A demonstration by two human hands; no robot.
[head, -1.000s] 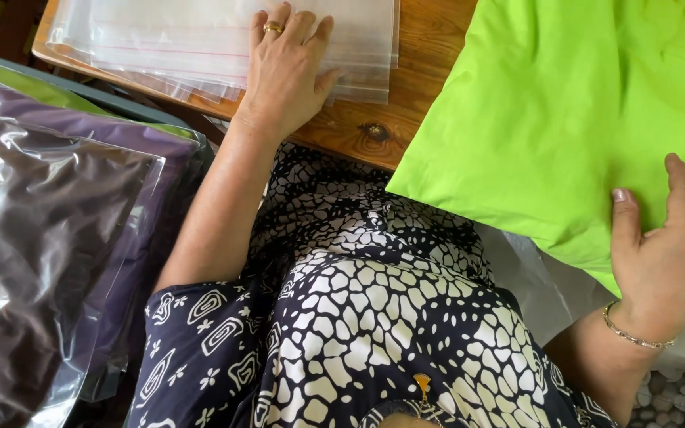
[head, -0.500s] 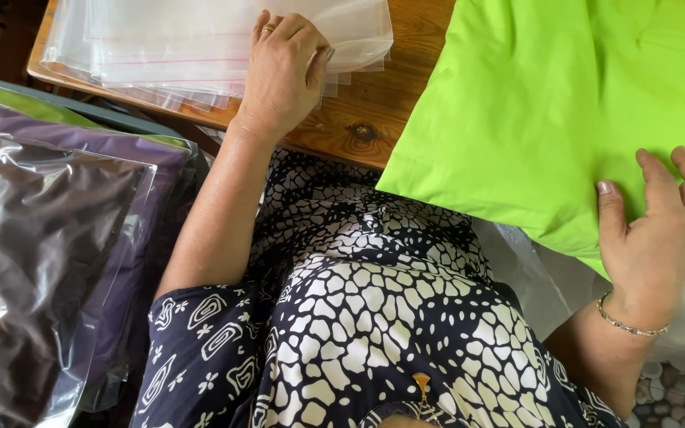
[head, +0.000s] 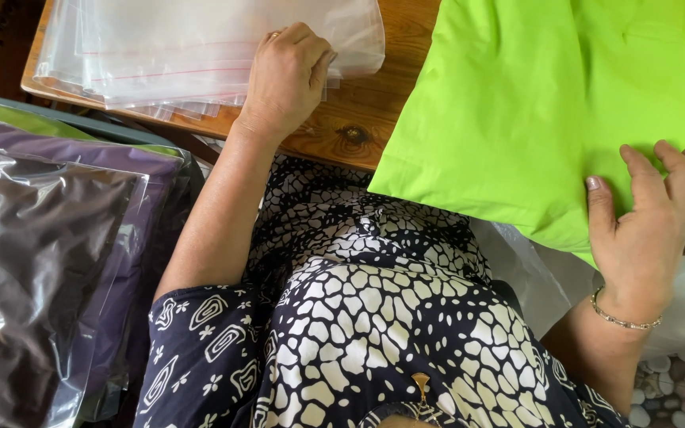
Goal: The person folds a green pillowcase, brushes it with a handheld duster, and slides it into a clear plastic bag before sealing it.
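Green folded cloth (head: pixel 549 111) lies across the wooden table (head: pixel 358 119), its near edge overhanging toward me, with my right hand (head: pixel 644 230) flat and open on that corner. Left of the cloth sits the stack of clear plastic bags (head: pixel 200 47); my left hand (head: pixel 283 79) rests curled on its right edge, fingertips pinching at the top bag. Peeling off one bag seems the step in hand; it needs a clean single-sheet grip.

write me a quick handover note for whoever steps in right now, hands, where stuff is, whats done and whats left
Left hand: fingers curled on the stack of clear plastic bags on the wooden table.
Right hand: flat on the folded lime-green cloth at its near right edge.
Done: bagged dark and purple cloths piled at the left.
Left: the green cloth is not yet in a bag; no bag is pulled free.
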